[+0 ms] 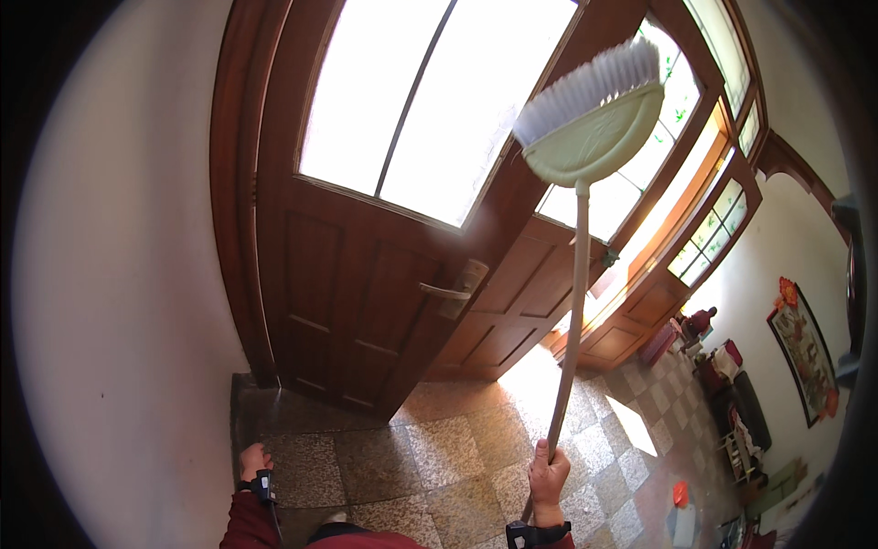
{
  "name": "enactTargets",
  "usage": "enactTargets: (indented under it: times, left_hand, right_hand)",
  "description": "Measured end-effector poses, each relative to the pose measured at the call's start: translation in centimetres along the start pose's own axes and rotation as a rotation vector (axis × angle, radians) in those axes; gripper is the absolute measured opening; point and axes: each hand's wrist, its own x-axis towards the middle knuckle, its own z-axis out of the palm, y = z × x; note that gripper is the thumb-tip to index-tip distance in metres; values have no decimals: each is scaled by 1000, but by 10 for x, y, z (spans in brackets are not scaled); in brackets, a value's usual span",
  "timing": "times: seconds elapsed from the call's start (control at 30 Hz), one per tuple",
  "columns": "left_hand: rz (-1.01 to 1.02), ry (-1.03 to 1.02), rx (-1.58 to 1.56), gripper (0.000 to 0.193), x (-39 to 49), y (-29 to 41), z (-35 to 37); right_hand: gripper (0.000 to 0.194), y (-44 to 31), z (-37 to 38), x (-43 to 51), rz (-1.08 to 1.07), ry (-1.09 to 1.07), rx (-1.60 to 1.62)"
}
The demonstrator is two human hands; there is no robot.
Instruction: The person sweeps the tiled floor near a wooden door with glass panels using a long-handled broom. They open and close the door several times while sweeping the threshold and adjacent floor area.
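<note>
My right hand is closed around the long handle of a broom held upright. Its pale green plastic head and white bristles are at the top, in front of the wooden door panels. My left hand is low at the left, near the foot of the white wall, with its fingers curled; I see nothing in it, though its palm side is hidden. A dark device is strapped to each wrist.
A brown wooden door with glass panes and a metal lever handle rises ahead. Stone tiles cover the floor. Farther right are a dark sofa, a framed picture and a red object.
</note>
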Motion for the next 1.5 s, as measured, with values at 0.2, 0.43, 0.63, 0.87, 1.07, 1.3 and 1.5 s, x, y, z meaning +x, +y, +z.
enactTargets:
  times: [0.2, 0.43, 0.63, 0.87, 1.07, 1.3, 1.5]
  left_hand:
    - [-1, -34, -33, 23, 2, -4, 35]
    - [-20, -56, -25, 22, 1, -11, 27]
    - [-10, -10, -4, 19, -9, -10, 19]
    - [-7, -136, 68, 18, -3, -20, 33]
    - [-12, -142, 31, 19, -10, -28, 35]
    - [-36, -119, 59, 12, -3, -29, -6]
    - [-18, 5, -18, 6, 4, -35, -17]
  right_hand:
    - [37, -31, 15, -7, -192, 94, -195]
    - [42, 16, 9, -64, 33, -149, -508]
    - [30, 35, -16, -85, -184, -183, -396]
    - [45, -16, -7, -10, -67, -20, -406]
    - [42, -76, 17, 39, -240, 72, -174]
    - [39, -75, 7, 38, -181, 32, -31]
    - [43, -17, -3, 16, 50, -57, -172]
